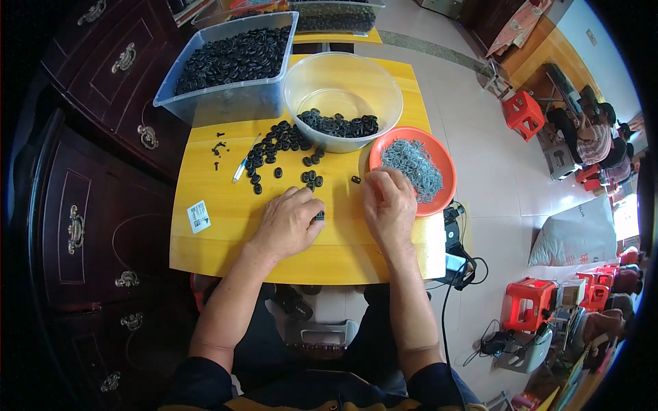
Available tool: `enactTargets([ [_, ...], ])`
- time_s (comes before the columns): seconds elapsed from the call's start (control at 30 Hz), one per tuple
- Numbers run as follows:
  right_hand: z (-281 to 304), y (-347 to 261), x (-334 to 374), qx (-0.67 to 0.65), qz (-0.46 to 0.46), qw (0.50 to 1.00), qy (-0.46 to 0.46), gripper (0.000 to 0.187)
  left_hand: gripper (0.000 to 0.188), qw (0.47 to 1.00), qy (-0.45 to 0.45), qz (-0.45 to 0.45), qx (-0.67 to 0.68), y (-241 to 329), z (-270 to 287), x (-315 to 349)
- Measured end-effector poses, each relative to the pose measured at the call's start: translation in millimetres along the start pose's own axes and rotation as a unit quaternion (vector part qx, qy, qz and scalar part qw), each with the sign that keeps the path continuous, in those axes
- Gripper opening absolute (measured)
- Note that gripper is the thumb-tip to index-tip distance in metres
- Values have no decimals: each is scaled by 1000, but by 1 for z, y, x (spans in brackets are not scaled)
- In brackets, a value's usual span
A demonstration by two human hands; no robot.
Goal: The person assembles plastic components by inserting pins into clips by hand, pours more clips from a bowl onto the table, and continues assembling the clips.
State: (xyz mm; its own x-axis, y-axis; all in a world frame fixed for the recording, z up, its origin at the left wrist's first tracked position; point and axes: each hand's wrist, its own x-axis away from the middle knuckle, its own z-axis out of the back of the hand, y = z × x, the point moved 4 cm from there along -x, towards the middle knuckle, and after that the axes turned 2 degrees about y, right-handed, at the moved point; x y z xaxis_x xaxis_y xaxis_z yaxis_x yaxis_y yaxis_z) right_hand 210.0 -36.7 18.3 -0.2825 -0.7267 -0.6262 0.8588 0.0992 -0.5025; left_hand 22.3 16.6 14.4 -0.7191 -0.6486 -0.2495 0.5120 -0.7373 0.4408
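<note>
My left hand rests low over the yellow table with its fingers curled. A small black oval plastic piece shows between its thumb and fingers. Just beyond its fingertips sits a little cluster of like pieces, and a larger scatter spreads farther back. My right hand is at the near left rim of an orange plate heaped with small silvery metal pins or screws. Its fingers are drawn together, and what they hold is hidden. One black piece lies left of it.
A clear round tub with black pieces stands at the back, beside a deep bin full of them. A pen, a white label and small dark bits lie leftward. Dark drawers flank the table; people sit far right.
</note>
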Motion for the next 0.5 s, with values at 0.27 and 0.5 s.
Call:
enactTargets([
  [0.27,-11,7,7,104,3,993,-60,23,21,1000,-12,21,12,-4,2,0],
  [0.5,-33,4,10,193,-17,972,-131,26,22,1000,7,14,24,-9,2,5],
])
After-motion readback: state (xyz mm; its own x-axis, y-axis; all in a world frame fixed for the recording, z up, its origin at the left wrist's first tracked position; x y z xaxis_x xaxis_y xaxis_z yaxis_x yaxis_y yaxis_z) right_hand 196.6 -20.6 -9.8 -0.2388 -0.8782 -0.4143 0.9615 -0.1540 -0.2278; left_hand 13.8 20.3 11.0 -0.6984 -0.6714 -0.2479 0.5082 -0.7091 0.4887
